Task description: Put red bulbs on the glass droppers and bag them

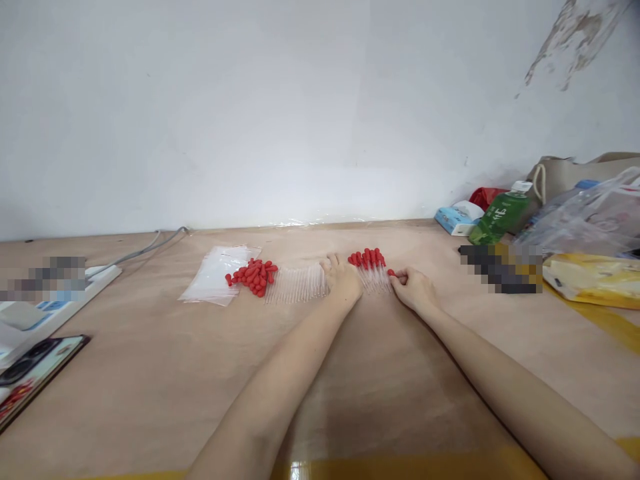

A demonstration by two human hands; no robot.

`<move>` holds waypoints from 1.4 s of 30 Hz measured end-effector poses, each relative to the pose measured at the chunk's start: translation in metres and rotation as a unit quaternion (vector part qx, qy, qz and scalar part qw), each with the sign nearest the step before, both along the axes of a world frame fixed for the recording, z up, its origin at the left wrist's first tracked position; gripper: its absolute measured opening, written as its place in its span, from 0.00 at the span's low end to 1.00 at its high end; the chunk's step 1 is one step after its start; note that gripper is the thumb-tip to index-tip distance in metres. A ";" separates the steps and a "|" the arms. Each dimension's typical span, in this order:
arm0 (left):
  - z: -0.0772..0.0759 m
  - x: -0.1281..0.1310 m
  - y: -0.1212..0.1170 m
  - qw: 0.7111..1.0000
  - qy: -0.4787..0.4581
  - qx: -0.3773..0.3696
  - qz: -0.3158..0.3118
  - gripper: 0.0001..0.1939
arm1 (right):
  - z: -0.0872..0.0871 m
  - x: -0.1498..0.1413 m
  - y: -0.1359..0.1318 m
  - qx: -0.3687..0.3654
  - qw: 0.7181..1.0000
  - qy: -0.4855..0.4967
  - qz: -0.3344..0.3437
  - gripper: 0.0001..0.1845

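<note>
A row of thin clear glass droppers without bulbs (296,285) lies on the table, and my left hand (343,279) rests at its right end, fingers apart. Just right of that hand is a bunch of droppers capped with red rubber bulbs (369,257), their clear stems pointing toward me. My right hand (416,289) is closed in a pinch on a single red rubber bulb (391,273), beside the capped bunch. Whether a glass stem is in this bulb, I cannot tell. Loose red bulbs (256,275) form a pile left of the bare tubes.
Clear plastic bags (213,277) lie under the left edge of the bulb pile. A power strip (60,313) and a phone (40,370) sit at the left. To the right stand a tissue pack (457,218), a green bottle (500,215) and a yellow packet (595,277).
</note>
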State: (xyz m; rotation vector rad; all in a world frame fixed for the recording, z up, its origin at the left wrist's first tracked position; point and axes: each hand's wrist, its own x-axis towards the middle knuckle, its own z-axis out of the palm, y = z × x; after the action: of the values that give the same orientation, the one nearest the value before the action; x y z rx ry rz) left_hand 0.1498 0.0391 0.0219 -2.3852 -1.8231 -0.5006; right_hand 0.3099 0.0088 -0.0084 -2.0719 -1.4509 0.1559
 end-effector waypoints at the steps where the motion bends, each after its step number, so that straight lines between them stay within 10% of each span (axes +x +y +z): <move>1: 0.000 0.003 0.002 1.000 -0.003 -0.004 0.010 0.12 | 0.000 0.000 0.000 0.000 1.000 0.001 -0.001 0.12; 7: 0.005 0.004 0.008 0.998 -0.054 -0.015 0.037 0.11 | -0.002 0.002 0.001 0.027 0.999 0.025 -0.016 0.12; 12: 0.022 -0.046 -0.011 0.997 -0.070 -0.014 -0.022 0.11 | -0.004 0.006 0.001 0.129 0.984 0.120 -0.008 0.17; 21: -0.015 -0.153 -0.051 0.971 -0.087 0.048 -0.218 0.12 | 0.011 -0.056 -0.012 0.186 0.922 0.236 0.246 0.14; 32: -0.023 -0.157 -0.055 0.964 -0.102 0.072 -0.233 0.11 | -0.004 -0.106 -0.032 0.078 0.828 0.423 0.360 0.13; 42: -0.021 -0.156 -0.057 0.962 -0.092 0.073 -0.247 0.09 | 0.005 -0.102 -0.036 0.102 0.873 0.227 0.419 0.07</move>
State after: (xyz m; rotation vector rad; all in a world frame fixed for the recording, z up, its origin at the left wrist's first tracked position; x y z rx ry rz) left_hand -0.0063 -0.0176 0.0010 -2.7556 -1.1716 -0.8938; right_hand 0.2075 -0.0268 -0.0037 -1.0151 -1.8422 0.7394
